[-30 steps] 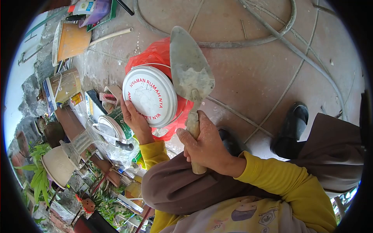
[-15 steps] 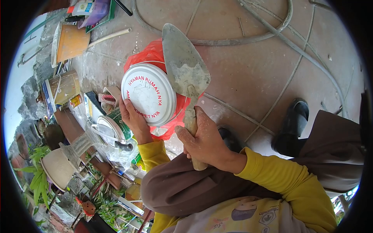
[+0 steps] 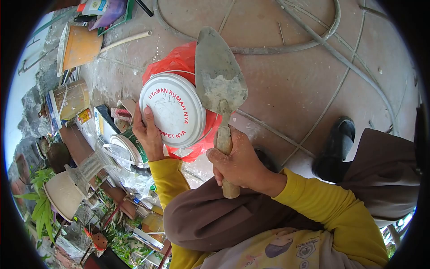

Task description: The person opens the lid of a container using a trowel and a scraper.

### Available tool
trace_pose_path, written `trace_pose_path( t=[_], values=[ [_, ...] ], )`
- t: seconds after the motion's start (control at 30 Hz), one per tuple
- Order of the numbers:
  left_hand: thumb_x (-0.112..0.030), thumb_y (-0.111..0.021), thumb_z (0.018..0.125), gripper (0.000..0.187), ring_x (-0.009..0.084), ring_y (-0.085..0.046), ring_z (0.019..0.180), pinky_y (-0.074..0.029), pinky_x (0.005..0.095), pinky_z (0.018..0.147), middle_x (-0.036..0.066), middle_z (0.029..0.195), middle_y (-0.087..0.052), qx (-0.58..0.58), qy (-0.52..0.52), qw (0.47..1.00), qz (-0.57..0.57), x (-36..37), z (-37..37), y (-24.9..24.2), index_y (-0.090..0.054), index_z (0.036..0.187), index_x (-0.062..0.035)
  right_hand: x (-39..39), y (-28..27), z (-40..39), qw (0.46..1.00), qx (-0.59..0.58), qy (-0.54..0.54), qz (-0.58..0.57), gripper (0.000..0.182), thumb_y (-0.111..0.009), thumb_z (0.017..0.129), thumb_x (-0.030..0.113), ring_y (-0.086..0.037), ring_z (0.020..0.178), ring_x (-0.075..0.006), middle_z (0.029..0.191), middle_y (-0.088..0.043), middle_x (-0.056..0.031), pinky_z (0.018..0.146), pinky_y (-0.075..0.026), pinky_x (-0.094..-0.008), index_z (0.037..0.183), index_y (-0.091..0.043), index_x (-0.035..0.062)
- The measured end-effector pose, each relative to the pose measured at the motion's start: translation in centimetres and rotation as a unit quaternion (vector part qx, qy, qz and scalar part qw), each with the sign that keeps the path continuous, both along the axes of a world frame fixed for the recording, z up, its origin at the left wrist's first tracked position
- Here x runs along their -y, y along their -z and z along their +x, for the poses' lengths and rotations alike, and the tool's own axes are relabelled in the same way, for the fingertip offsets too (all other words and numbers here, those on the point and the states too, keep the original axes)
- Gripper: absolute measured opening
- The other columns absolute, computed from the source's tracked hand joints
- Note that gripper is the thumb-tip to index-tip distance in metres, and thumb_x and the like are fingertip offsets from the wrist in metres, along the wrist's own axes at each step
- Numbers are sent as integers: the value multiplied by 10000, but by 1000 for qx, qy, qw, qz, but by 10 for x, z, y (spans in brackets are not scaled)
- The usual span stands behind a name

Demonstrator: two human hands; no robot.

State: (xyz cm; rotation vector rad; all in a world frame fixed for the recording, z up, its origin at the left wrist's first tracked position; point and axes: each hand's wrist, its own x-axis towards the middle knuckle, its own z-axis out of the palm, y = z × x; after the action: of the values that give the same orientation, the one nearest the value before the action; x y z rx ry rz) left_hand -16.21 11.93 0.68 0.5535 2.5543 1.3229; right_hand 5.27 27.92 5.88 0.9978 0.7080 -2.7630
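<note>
In the head view, my right hand (image 3: 239, 157) is wrapped round the wooden handle of a pointed masonry trowel (image 3: 219, 71). Its grey, mortar-stained blade points up the view, over the right edge of a white bucket lid (image 3: 168, 105) with red lettering. My left hand (image 3: 148, 136) grips the lid's left rim, the thumb lying on top and the fingers at the outer edge. Under and around the lid spreads a red plastic bag (image 3: 179, 58). The bucket body below is hidden.
A grey hose (image 3: 268, 49) curls across the tiled floor. Left lie an orange pot (image 3: 80, 47), a stained pail (image 3: 74, 101), another white-lidded bucket (image 3: 125, 150), a beige planter (image 3: 65, 193) and plants (image 3: 42, 210). My boot (image 3: 336, 148) stands at right.
My left hand has shifted slightly along the lid's rim, its thumb now higher on the lid. The trowel has moved a little to the right, still in my right hand.
</note>
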Motion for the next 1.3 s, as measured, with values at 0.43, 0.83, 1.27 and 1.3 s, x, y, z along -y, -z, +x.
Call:
trace_pose_path(
  t=[0.43, 0.83, 1.27, 1.3],
  values=[
    [-280, -559, 1029, 434, 134, -618, 961, -500, 272, 853, 105, 1112, -680, 8, -3, 1000, 17, -6, 2, -3, -586, 1300, 58, -31, -3, 1, 981, 28, -131, 139, 207, -587, 864, 36, -556, 438, -140, 595, -524, -61, 405, -470, -314, 995, -436, -17],
    [-284, -562, 1026, 443, 133, -621, 954, -498, 273, 852, 111, 1114, -684, 4, -5, 1000, 19, -5, 3, -4, -584, 1310, 56, -50, -20, -28, 978, 32, -139, 151, 230, -591, 870, 39, -564, 427, -147, 580, -540, -74, 396, -472, -313, 1029, -449, -49],
    [-271, -582, 1014, 445, 165, -611, 1005, -480, 294, 908, 131, 1134, -682, -4, -24, 999, 30, 7, -1, 6, -586, 1292, 76, -52, 24, -13, 991, -14, -121, 55, 156, -567, 847, 20, -513, 407, -146, 576, -511, -55, 382, -463, -334, 927, -436, 45],
    [-269, -584, 1013, 444, 163, -609, 1005, -479, 292, 906, 131, 1132, -682, -11, -24, 999, 28, 4, -2, 6, -586, 1291, 77, -53, 28, -12, 990, -26, -128, 61, 155, -567, 843, 16, -510, 407, -145, 578, -505, -54, 381, -462, -334, 920, -436, 48]
  ],
)
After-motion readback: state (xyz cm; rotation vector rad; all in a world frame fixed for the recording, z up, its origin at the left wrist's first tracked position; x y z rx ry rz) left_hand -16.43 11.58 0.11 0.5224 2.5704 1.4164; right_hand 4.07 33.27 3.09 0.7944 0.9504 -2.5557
